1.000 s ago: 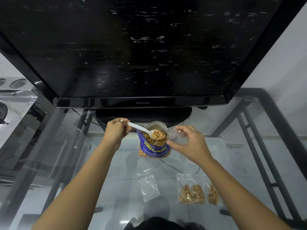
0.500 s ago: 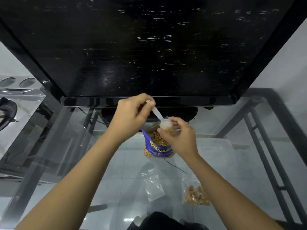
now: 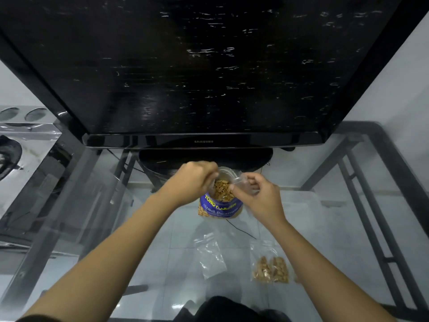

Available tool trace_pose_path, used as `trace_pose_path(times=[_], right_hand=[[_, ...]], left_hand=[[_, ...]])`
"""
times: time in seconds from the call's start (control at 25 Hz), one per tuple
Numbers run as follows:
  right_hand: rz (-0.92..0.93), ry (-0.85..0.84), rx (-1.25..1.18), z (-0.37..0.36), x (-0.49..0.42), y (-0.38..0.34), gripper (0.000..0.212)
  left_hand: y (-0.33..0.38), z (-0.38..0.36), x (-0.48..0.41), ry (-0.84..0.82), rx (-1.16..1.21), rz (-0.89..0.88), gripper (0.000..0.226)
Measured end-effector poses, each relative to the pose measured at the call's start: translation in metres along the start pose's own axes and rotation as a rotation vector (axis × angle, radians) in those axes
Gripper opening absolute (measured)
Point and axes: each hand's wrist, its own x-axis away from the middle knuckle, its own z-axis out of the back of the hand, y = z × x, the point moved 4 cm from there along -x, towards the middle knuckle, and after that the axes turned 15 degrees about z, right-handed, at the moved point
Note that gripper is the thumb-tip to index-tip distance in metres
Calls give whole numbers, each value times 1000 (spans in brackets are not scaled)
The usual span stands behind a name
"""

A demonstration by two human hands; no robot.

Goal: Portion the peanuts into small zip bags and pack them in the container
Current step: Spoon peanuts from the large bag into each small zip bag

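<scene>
**Scooping over the open pouch, small bag held at the ready**

The blue foil pouch of salted peanuts (image 3: 220,201) stands upright on the glass counter (image 3: 325,228), mouth open and facing up, so that a hand can dip straight in and anything spilled should fall back among the peanuts (image 3: 222,192). The right hand (image 3: 260,196) holds a small clear zip bag (image 3: 243,182) just beside the pouch's rim, its fingers (image 3: 234,188) pinching the plastic near the bag's top, apparently to keep the mouth close to the supply and make the transfer short. The left hand (image 3: 192,182) is curled over the pouch's far left edge, knuckles up and wrist bent downward, its fingers closed together; what they grip is hidden at the pouch mouth, so I cannot tell whether a scoop sits in them.

Both forearms reach forward and converge over the pouch, elbows apart.

Nearer the person, an empty clear zip bag (image 3: 212,259) lies flat on the counter, likely next in line. To its right a filled clear zip bag of peanuts (image 3: 270,269) lies flat, well apart from the pouch, seemingly set aside for packing. A frosted clear plastic container (image 3: 301,205) appears to sit just right of the right hand, though it is hard to make out against the glass.
</scene>
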Motion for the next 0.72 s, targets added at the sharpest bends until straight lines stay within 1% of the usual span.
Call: trace_pose_path(times=[0.04,0.12,0.2,0.28,0.36,0.48,0.56,0.6,0.72], right_hand=[[-7,-18,11,0,1,1,39],[-11,-27,7,1,1,2,41],[-13,-35,-3,2,2,2,40],[-17,-40,-14,2,3,3,41],[-28,-37,-25,2,4,5,44],[-26,-41,-43,3,5,6,47],[-19,-47,-45,3,5,7,47],[-19,-46,-44,3,5,7,47],[-26,-46,-46,2,5,9,48]], left_hand=[[-4,-3,-3,35,48,67,31],[-22,-6,-11,137,101,301,23],[-38,-10,-13,122,140,541,19],[-45,-12,-11,74,259,664,21],[-43,-12,-6,49,345,667,19],[-34,-13,2,-47,402,494,15],[-34,-16,4,-87,424,451,14],[-36,-17,4,-70,435,484,15],[-41,-18,5,23,541,724,18]])
